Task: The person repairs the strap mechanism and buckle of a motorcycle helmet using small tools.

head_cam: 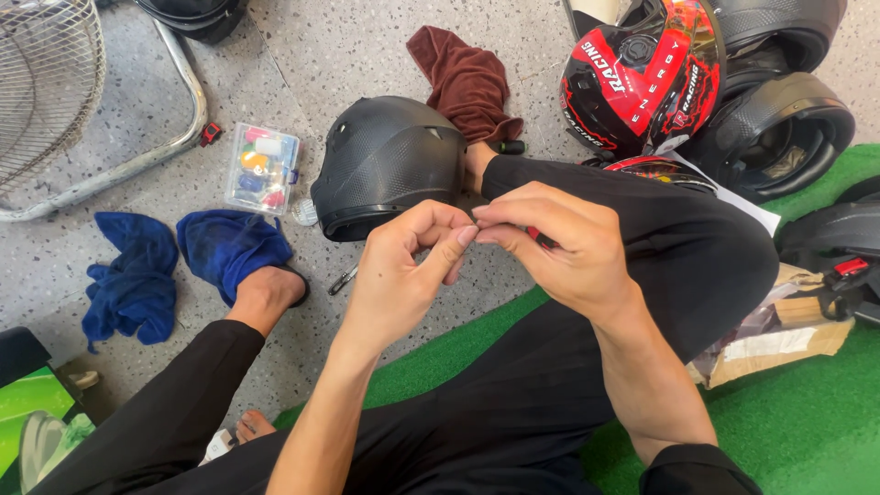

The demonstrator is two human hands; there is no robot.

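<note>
Meeting fingertip to fingertip, both hands, left and right, pinch something too small to identify.

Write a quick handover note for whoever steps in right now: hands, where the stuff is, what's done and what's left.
Left hand: fingertips pinched against the right hand's, on something too small to make out.
Right hand: pinching too, with a small red item showing beneath its fingers.
Matte black helmet lies on the floor just beyond the hands, maroon cloth behind it.
Clear parts box is left of the helmet; blue cloth drapes over a foot.
Red-and-black helmet sits further right.
Done: cannot tell. Left: the fiddly piece is in hand, nothing fitted to the black helmet yet.
</note>
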